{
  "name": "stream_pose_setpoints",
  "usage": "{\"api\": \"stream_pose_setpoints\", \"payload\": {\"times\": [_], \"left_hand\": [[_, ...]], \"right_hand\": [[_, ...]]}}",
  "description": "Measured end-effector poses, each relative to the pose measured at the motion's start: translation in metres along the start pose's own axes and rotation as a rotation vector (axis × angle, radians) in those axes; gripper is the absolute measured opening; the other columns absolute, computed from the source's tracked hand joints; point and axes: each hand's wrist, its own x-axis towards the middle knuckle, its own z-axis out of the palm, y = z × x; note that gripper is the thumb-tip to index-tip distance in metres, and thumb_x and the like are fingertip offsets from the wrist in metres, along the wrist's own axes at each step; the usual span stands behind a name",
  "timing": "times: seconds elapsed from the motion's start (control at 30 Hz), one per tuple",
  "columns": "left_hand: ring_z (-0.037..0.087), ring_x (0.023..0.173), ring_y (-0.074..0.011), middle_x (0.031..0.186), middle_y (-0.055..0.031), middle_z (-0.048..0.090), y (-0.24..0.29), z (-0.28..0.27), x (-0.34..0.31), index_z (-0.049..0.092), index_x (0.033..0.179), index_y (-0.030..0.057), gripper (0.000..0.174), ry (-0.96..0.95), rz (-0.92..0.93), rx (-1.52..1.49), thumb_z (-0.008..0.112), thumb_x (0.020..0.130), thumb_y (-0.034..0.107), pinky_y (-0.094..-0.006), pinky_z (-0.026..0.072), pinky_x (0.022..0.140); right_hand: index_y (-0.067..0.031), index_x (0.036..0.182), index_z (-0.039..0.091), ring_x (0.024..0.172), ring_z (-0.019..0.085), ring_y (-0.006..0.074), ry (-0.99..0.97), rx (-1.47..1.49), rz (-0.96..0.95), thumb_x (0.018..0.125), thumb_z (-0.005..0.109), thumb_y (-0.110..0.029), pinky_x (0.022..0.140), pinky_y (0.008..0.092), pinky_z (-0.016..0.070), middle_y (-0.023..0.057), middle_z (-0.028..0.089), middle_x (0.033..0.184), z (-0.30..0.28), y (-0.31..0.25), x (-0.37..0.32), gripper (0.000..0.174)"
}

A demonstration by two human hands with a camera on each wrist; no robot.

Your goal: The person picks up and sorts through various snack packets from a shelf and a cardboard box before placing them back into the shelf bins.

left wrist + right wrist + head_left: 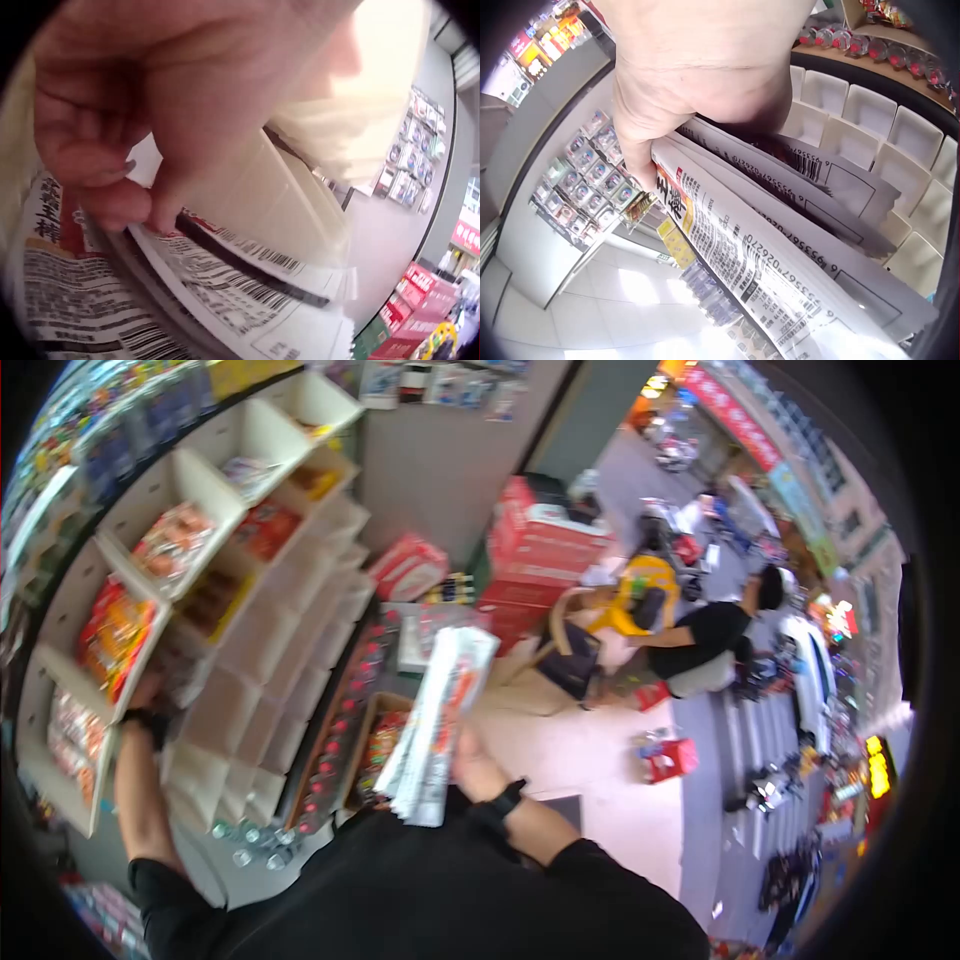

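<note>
My right hand [478, 765] grips a stack of long white and red packets [440, 710] in front of my chest. In the right wrist view the hand [697, 90] has its thumb on one side of the packets [757, 247], whose printed backs fan apart at the far end. The left hand [150, 690] reaches into the shelf at the left. Close up in the left wrist view, the thumb and curled fingers of that hand [135, 150] pinch the top edge of packets [232, 292] with barcodes, standing inside a pale compartment.
White tiered bins [240, 690] run beside the left arm, some holding snack bags [115, 635]. Bottles with red caps [340, 730] and an open carton [380, 745] are near the packets. Red boxes [535, 555] are stacked beyond. A person in black [705, 635] is bent over at the right.
</note>
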Motion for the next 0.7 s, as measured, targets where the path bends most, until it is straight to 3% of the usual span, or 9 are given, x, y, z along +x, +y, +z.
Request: {"api": "stream_pose_setpoints", "payload": {"times": [0.07, 0.13, 0.23, 0.3, 0.37, 0.4, 0.53, 0.63, 0.7], "left_hand": [[0.068, 0.096, -0.0290, 0.102, -0.0156, 0.072, 0.126, -0.008, 0.023, 0.067, 0.112, 0.0007, 0.032, 0.038, 0.009, 0.330, 0.074, 0.089, 0.022, -0.0439, 0.0528, 0.086], [0.068, 0.095, -0.0306, 0.102, -0.0169, 0.073, 0.235, -0.017, 0.053, 0.067, 0.111, 0.0003, 0.032, 0.102, 0.009, 0.694, 0.074, 0.089, 0.022, -0.0448, 0.0531, 0.086], [0.069, 0.095, -0.0331, 0.102, -0.0189, 0.073, 0.283, -0.055, 0.024, 0.067, 0.111, -0.0003, 0.032, 0.087, 0.004, 1.110, 0.074, 0.088, 0.021, -0.0460, 0.0534, 0.086], [0.071, 0.092, -0.0405, 0.100, -0.0238, 0.073, 0.296, -0.044, 0.034, 0.069, 0.108, -0.0010, 0.032, -0.100, -0.426, 0.865, 0.075, 0.085, 0.021, -0.0485, 0.0553, 0.084], [0.071, 0.089, -0.0423, 0.095, -0.0218, 0.074, 0.372, -0.012, 0.040, 0.072, 0.105, 0.0008, 0.032, -0.196, -0.366, 0.677, 0.074, 0.083, 0.024, -0.0476, 0.0573, 0.079], [0.072, 0.080, -0.0380, 0.083, -0.0196, 0.073, 0.435, 0.011, 0.032, 0.073, 0.092, 0.0003, 0.030, -0.226, -0.316, 0.568, 0.076, 0.086, 0.030, -0.0457, 0.0576, 0.073], [0.067, 0.072, -0.0181, 0.078, -0.0117, 0.070, 0.595, 0.100, -0.010, 0.071, 0.096, 0.0007, 0.045, -0.541, -0.268, -0.040, 0.083, 0.087, 0.043, -0.0353, 0.0543, 0.067], [0.069, 0.072, -0.0308, 0.081, -0.0154, 0.068, 0.637, 0.152, -0.033, 0.068, 0.099, -0.0013, 0.062, -0.493, -0.147, 0.113, 0.088, 0.076, 0.053, -0.0398, 0.0539, 0.066], [0.069, 0.073, -0.0341, 0.084, -0.0196, 0.068, 0.634, 0.173, -0.040, 0.067, 0.100, -0.0029, 0.057, -0.455, -0.171, 0.185, 0.090, 0.074, 0.042, -0.0421, 0.0536, 0.067]], "right_hand": [[-0.0011, 0.121, 0.060, 0.098, 0.069, 0.0289, -0.039, -0.089, -0.002, 0.099, 0.065, -0.034, 0.092, 0.0419, 0.0570, 0.0141, 0.069, 0.103, 0.016, -0.006, -0.017, 0.040], [-0.0005, 0.120, 0.061, 0.095, 0.070, 0.0279, -0.169, -0.083, 0.004, 0.095, 0.066, -0.034, 0.089, 0.0433, 0.0592, 0.0144, 0.070, 0.104, -0.005, -0.018, 0.015, 0.042], [0.0012, 0.125, 0.061, 0.097, 0.070, 0.0315, -0.165, -0.055, 0.053, 0.090, 0.073, -0.034, 0.088, 0.0462, 0.0604, 0.0151, 0.070, 0.106, 0.002, -0.023, 0.020, 0.051], [0.0014, 0.126, 0.060, 0.099, 0.071, 0.0315, -0.182, -0.065, 0.084, 0.091, 0.074, -0.033, 0.089, 0.0465, 0.0604, 0.0153, 0.071, 0.108, 0.007, -0.018, 0.028, 0.051], [0.0013, 0.128, 0.060, 0.104, 0.071, 0.0318, -0.169, -0.079, 0.102, 0.093, 0.073, -0.026, 0.091, 0.0466, 0.0607, 0.0162, 0.071, 0.112, 0.003, -0.022, 0.047, 0.046], [0.0010, 0.128, 0.060, 0.104, 0.071, 0.0317, -0.169, -0.075, 0.109, 0.095, 0.072, -0.023, 0.090, 0.0464, 0.0612, 0.0167, 0.072, 0.113, -0.007, -0.023, 0.048, 0.043], [-0.0022, 0.130, 0.059, 0.104, 0.071, 0.0276, -0.276, -0.027, 0.347, 0.098, 0.069, -0.015, 0.093, 0.0431, 0.0592, 0.0137, 0.072, 0.114, 0.023, -0.016, 0.054, 0.037], [-0.0025, 0.129, 0.059, 0.104, 0.071, 0.0265, -0.290, -0.060, 0.313, 0.098, 0.069, -0.014, 0.091, 0.0427, 0.0598, 0.0125, 0.071, 0.114, 0.032, -0.003, 0.053, 0.035], [-0.0028, 0.129, 0.058, 0.104, 0.071, 0.0256, -0.233, -0.148, 0.244, 0.098, 0.071, -0.016, 0.090, 0.0426, 0.0599, 0.0115, 0.070, 0.116, 0.047, 0.003, 0.047, 0.036]]}}
